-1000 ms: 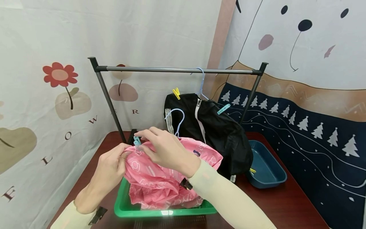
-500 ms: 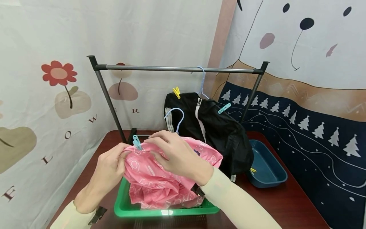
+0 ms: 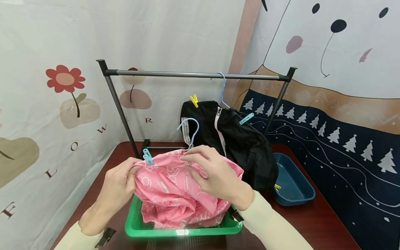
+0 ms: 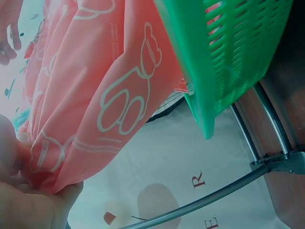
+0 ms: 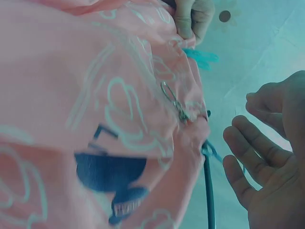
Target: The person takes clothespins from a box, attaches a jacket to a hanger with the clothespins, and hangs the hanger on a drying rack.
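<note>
Pink zip jacket [image 3: 172, 189] in hand with its lower folds in the green basket [image 3: 162, 233], pinching the upper edge with the left hand [image 3: 116, 184] beside a blue clothespin [image 3: 147, 158], holding the right hand [image 3: 215, 175] with fingers loosely spread near the zip pull [image 5: 179, 108], and facing a black jacket [image 3: 243, 144] hanging from the metal rail [image 3: 175, 74] farther back.

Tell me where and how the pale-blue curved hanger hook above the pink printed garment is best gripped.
Probably by its slim lower stem, just above the pink printed garment, coming from the right: the curved hanger hook opens leftward and down, so its mouth would stay free, and the right hand is nearest.
</note>
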`<move>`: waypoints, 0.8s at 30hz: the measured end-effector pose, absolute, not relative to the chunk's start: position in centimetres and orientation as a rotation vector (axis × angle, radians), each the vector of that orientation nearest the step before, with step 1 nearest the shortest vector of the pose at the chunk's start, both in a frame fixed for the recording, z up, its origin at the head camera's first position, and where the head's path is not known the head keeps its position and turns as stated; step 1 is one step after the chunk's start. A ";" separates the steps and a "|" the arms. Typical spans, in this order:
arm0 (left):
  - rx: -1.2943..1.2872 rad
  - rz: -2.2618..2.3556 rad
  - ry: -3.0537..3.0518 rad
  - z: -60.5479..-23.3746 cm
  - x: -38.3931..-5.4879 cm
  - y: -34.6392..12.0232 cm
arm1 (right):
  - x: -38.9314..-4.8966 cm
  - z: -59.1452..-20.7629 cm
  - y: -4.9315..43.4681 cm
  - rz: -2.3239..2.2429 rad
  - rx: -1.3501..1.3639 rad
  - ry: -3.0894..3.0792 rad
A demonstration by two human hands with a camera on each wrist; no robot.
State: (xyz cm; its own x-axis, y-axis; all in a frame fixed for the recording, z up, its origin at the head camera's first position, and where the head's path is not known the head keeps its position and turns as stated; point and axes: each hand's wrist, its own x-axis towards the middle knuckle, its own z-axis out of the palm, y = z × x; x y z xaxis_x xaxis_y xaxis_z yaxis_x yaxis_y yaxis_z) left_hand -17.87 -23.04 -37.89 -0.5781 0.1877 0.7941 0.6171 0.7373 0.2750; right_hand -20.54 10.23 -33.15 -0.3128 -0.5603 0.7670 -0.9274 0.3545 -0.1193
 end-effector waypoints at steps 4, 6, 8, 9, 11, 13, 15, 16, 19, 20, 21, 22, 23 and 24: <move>-0.599 -0.692 -2.139 -38.0 -17.8 -23.1 | -20.2 -33.1 12.0 0.834 1.263 -2.014; -0.597 -0.695 -2.137 -38.0 -17.8 -23.1 | -20.2 -33.2 12.9 0.862 1.241 -2.031; -0.597 -0.696 -2.133 -38.0 -17.8 -23.1 | -20.2 -33.2 13.8 0.874 1.213 -2.051; -0.596 -0.694 -2.130 -38.1 -17.7 -23.1 | -20.2 -33.3 14.2 0.872 1.196 -2.061; -0.592 -0.694 -2.131 -38.1 -17.7 -23.2 | -20.3 -33.4 15.0 0.873 1.168 -2.068; -0.588 -0.693 -2.129 -38.1 -17.6 -23.2 | -20.3 -33.6 15.7 0.866 1.141 -2.070; -0.584 -0.690 -2.131 -38.1 -17.5 -23.3 | -20.4 -33.7 16.4 0.862 1.118 -2.076; -0.582 -0.691 -2.133 -38.1 -17.5 -23.3 | -20.4 -33.7 16.7 0.866 1.110 -2.078; -0.583 -0.686 -2.127 -38.1 -17.5 -23.4 | -20.4 -33.8 17.7 0.870 1.080 -2.090; -0.586 -0.685 -2.124 -38.1 -17.5 -23.4 | -20.4 -33.8 18.0 0.874 1.069 -2.090; -0.588 -0.685 -2.121 -38.1 -17.5 -23.4 | -20.4 -33.8 18.3 0.878 1.060 -2.088; -0.587 -0.684 -2.120 -38.1 -17.5 -23.4 | -20.5 -33.8 18.7 0.883 1.052 -2.085; -0.585 -0.683 -2.122 -38.1 -17.5 -23.4 | -20.5 -33.9 19.0 0.885 1.046 -2.077; -0.585 -0.682 -2.124 -38.0 -17.5 -23.4 | -20.5 -33.9 19.3 0.888 1.040 -2.070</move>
State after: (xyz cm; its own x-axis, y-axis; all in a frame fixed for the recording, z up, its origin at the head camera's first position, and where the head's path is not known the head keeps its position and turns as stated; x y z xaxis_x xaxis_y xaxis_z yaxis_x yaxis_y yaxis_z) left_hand -17.47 -23.38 -38.03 -0.5636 0.1711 0.8081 0.6097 0.7463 0.2672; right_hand -20.51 19.32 -33.88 -0.4752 -0.4065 0.7803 -0.8455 0.4563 -0.2772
